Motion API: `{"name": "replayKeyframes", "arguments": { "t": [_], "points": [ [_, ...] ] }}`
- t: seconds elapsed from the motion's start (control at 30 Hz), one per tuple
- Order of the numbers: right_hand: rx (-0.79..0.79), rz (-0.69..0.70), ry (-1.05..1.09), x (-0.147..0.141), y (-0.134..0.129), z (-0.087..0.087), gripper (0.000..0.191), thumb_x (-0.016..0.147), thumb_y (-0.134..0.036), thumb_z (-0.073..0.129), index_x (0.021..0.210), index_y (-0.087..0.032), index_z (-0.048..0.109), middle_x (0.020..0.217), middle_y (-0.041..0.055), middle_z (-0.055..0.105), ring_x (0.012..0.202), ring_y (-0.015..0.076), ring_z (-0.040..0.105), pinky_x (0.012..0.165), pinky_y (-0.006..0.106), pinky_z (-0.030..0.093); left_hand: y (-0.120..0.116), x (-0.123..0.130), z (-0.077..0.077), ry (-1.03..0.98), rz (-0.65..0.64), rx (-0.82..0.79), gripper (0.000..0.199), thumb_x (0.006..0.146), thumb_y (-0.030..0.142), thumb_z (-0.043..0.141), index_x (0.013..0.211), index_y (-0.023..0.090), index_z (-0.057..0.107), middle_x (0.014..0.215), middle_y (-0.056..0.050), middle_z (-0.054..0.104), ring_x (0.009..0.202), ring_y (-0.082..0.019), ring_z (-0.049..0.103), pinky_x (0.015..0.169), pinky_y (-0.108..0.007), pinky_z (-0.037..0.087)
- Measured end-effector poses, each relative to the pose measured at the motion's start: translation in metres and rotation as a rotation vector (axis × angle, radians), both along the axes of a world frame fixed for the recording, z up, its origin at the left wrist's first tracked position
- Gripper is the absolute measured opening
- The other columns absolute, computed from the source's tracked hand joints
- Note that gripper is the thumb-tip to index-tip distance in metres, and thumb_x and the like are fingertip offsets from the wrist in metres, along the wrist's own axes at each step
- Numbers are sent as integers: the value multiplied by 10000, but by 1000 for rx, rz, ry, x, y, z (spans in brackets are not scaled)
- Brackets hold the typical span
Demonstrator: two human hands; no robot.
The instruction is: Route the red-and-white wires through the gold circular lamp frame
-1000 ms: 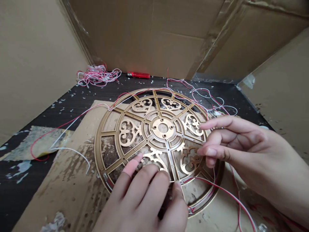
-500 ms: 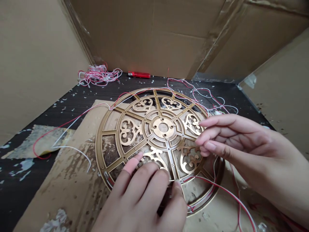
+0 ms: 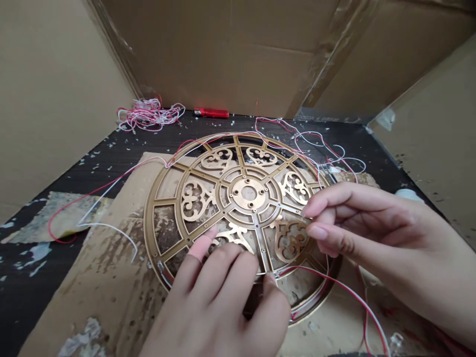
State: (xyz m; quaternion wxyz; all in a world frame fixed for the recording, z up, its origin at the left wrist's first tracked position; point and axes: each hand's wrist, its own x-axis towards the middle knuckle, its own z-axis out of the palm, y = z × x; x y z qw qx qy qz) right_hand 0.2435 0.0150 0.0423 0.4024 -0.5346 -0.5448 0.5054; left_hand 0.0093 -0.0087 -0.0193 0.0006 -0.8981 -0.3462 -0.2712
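On the cardboard-lined bench, the brass-coloured fretwork disc (image 3: 150, 233) lies flat on a stained cardboard sheet (image 3: 111, 277), its hub (image 3: 248, 194) roughly mid-frame and its lower edge under your hands. Your right hand (image 3: 368, 228) comes in from the right, thumb and index fingertips (image 3: 316, 232) close together at the edge of the scrollwork insert (image 3: 290, 241) in the lower right panel; you can't tell from this view whether they pinch it or only touch it. Your left hand (image 3: 219, 302) sits over the lower rim, fingers curled and half closed, thumb tip on a spoke, pink-covered fingertip (image 3: 199, 246) laid across the neighbouring scrollwork piece (image 3: 232, 235); no clear grip shows. A red-and-white twin wire (image 3: 334, 282) runs under your right wrist and along the disc's lower right. More of it loops over the far rim. Beyond, on the black bench top (image 3: 29, 282), lie a tangled wire bundle (image 3: 148, 115) and a red lighter (image 3: 210, 112), well away from both hands.
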Motion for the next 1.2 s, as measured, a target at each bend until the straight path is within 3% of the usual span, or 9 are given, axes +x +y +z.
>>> {"name": "replayKeyframes", "arguments": {
  "t": [0.17, 0.3, 0.43, 0.57, 0.77, 0.83, 1.03, 1.2],
  "points": [
    [59, -4, -33, -2, -2, 0, 493, 863, -595, 1108, 881, -203, 810, 843, 40, 742, 690, 127, 691, 596, 125, 609, 3, 0, 2, 12, -1, -14, 84, 970, 367, 785, 1020, 311, 747, 1000, -23, 674, 1109, -266, 683, 1266, -549, 580],
    [49, 4, 28, -2, -5, -2, 352, 899, -465, 1100, 934, -237, 834, 843, 12, 729, 724, 118, 681, 650, 115, 626, 1, 0, 2, 13, 2, -36, 98, 932, 341, 781, 1012, 318, 728, 961, -14, 653, 1047, -265, 659, 1267, -542, 560],
    [39, 2, 81, 0, -4, -6, 279, 887, -351, 1096, 1010, -271, 859, 894, -5, 725, 773, 117, 689, 678, 120, 626, -6, -2, 2, -102, 32, -57, 131, 960, 191, 616, 935, 316, 644, 911, 18, 606, 922, -233, 583, 1332, -437, 389],
    [61, 23, 43, 3, -3, -11, 239, 922, -366, 1066, 1033, -302, 864, 896, -21, 722, 807, 108, 675, 718, 122, 598, -10, -6, 4, -119, 32, -101, 237, 975, 83, 512, 932, 305, 581, 956, 21, 579, 957, -219, 563, 1354, -372, 259],
    [78, -35, -115, 11, -8, -14, 414, 968, -592, 1003, 1189, -270, 864, 915, 52, 680, 886, 234, 716, 739, 309, 672, -10, -6, 5, -117, 35, -96, 276, 1015, 59, 525, 1039, 305, 648, 1006, 20, 626, 1067, -197, 617, 1409, -409, 279],
    [83, -50, -143, 14, -9, -16, 458, 962, -626, 1001, 1212, -269, 862, 907, 54, 670, 900, 247, 723, 748, 324, 682, -12, -6, 5, -129, 39, -86, 284, 1054, 65, 533, 1089, 302, 684, 1002, 24, 644, 1068, -191, 630, 1406, -425, 308],
    [78, -21, -134, 11, -6, -15, 454, 969, -661, 997, 1141, -258, 879, 890, 54, 677, 858, 229, 709, 710, 298, 659, -16, -6, 10, -200, 67, -94, 246, 1139, 124, 536, 1085, 287, 713, 978, 53, 652, 960, -156, 648, 1359, -466, 399],
    [16, 88, -30, 7, -5, -9, 347, 961, -590, 1021, 952, -277, 873, 886, 24, 720, 783, 145, 643, 664, 182, 551, -15, -5, 18, -213, 118, -125, 257, 1133, 90, 563, 1143, 291, 722, 1022, 56, 679, 989, -144, 660, 1347, -476, 445]
  ]
}}
